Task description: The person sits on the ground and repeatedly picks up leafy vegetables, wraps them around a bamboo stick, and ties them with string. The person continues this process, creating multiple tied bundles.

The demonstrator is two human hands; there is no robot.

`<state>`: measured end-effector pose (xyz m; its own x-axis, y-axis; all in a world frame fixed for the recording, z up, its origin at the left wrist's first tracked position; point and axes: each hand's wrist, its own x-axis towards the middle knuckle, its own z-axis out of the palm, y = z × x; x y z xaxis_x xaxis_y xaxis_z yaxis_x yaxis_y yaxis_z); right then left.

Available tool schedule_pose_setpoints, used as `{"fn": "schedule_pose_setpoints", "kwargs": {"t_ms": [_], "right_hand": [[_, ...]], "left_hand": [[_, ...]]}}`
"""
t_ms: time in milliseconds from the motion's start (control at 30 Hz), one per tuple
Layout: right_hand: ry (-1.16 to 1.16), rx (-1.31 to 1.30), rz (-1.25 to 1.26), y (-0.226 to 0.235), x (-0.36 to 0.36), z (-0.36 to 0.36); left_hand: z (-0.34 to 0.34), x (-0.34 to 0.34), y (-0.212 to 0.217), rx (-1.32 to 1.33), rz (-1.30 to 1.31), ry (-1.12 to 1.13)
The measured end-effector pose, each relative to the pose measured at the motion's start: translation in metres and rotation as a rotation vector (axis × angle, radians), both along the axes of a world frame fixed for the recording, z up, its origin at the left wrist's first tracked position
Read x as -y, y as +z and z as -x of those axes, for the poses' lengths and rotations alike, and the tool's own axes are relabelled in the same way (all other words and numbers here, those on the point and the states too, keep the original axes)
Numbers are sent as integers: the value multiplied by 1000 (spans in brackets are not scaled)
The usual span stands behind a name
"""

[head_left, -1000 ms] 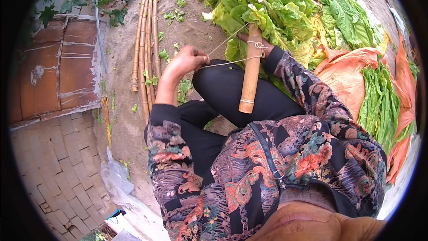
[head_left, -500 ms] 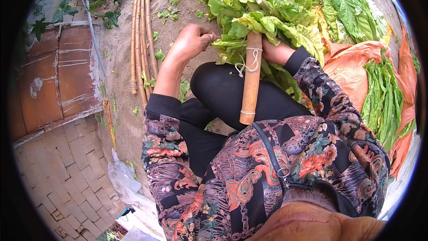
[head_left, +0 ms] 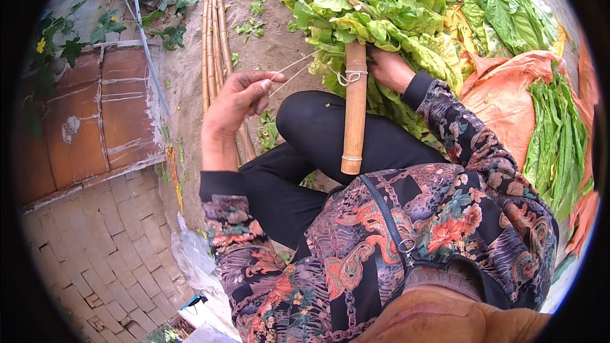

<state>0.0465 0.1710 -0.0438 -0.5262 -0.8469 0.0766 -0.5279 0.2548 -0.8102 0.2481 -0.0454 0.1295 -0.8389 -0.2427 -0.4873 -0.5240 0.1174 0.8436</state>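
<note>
A pale string is pinched in my left hand, stretched in a loop toward the bunched green leaves. A bamboo pole rests over my bent leg, its near end toward my body and its far part under the leaves. White cord is wound and knotted around the pole near the leaves. My right hand is just right of the pole, against the leaf bunch; its fingertips are hidden behind the pole and leaves.
Several thin bamboo poles lie on the soil to the left. Loose large leaves lie on orange sheeting at the right. A rusty metal panel, brick paving and clear plastic are at far left.
My left hand has drawn back from the leaves, left and toward me, pulling the string out taut. My right hand stays beside the pole; the view has shifted slightly.
</note>
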Motion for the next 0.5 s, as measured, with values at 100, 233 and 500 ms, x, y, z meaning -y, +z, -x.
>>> {"fn": "schedule_pose_setpoints", "kwargs": {"t_ms": [100,233,500], "right_hand": [[-120,388,223,-49,18,1],[-251,1391,733,22,37,-28],[-156,319,233,-28,27,-19]], "left_hand": [[29,-79,15,-140,-36,-123],[73,-193,-61,-384,675,-316],[-10,-153,-10,-73,214,-318]]}}
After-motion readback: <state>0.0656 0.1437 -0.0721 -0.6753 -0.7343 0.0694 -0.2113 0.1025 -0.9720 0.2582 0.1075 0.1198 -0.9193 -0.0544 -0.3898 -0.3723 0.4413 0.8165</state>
